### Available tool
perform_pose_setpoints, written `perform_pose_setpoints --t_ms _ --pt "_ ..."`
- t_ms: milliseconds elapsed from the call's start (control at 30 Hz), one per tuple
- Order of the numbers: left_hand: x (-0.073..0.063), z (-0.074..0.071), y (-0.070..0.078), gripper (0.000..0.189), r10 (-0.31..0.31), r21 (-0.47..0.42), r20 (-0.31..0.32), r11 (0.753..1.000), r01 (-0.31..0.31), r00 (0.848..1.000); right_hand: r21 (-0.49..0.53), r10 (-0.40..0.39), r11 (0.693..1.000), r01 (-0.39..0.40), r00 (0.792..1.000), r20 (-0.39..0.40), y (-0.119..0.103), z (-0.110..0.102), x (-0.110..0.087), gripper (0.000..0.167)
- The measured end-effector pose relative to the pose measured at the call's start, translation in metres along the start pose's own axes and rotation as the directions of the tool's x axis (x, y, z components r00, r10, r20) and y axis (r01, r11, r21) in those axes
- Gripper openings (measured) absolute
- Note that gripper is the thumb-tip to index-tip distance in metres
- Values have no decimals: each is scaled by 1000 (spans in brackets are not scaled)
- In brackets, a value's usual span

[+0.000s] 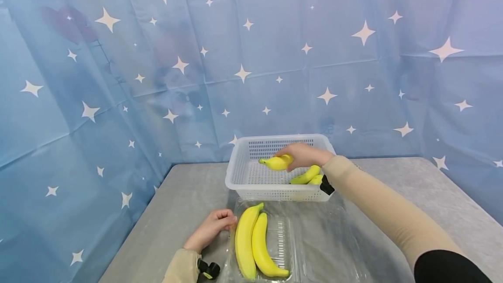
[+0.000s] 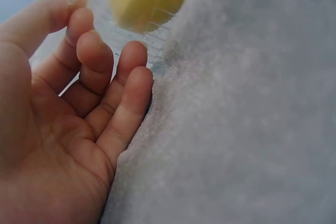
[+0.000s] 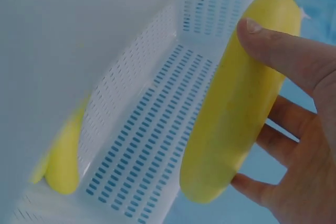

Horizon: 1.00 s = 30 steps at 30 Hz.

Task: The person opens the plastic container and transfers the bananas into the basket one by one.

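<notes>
My right hand (image 1: 301, 155) grips a yellow banana (image 3: 239, 103) above the white basket, thumb on one side and fingers on the other. In the head view that banana points left, over the basket's inside. The thumb and forefinger of my left hand (image 1: 214, 226) pinch the left rim of a clear plastic clamshell box (image 1: 288, 248); the other fingers curl loosely, as the left wrist view shows. Inside the box's left half lie two bananas side by side, a longer banana (image 1: 245, 243) and a shorter curved banana (image 1: 262, 248).
The white perforated basket (image 1: 232, 178) stands behind the box, with more bananas (image 1: 306, 175) in its right end. The box's lid (image 1: 328, 239) lies open to the right on the grey table (image 1: 393, 187). A blue starry cloth (image 1: 275, 47) hangs behind.
</notes>
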<state>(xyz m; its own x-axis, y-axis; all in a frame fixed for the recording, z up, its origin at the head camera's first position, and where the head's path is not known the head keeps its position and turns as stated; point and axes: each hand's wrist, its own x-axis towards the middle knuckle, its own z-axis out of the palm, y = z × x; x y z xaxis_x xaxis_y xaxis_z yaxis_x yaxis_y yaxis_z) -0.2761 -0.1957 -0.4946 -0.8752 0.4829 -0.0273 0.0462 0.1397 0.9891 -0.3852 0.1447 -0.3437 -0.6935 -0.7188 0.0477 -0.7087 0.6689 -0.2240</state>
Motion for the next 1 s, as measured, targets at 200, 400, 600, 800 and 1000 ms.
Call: perform_pose_setpoints --t_ms 200,400,600,800,1000 --pt "0 -1 0 23 -2 -5 -7 1000 2 1000 7 39 999 -39 999 10 3 -3 3 54" --pt "1 -1 0 24 3 -2 -4 1000 -3 1000 -9 50 999 -50 999 16 6 -5 8 55" --pt "1 -1 1 24 4 -6 -7 1000 -4 1000 -12 69 998 -69 997 28 8 -8 12 57" --pt "3 -1 0 24 -1 -14 -8 1000 1 1000 -39 74 997 -73 997 31 14 -8 14 57" --pt "3 -2 -3 24 -17 -20 -4 1000 16 1000 -31 91 995 -90 995 45 19 -6 17 57"
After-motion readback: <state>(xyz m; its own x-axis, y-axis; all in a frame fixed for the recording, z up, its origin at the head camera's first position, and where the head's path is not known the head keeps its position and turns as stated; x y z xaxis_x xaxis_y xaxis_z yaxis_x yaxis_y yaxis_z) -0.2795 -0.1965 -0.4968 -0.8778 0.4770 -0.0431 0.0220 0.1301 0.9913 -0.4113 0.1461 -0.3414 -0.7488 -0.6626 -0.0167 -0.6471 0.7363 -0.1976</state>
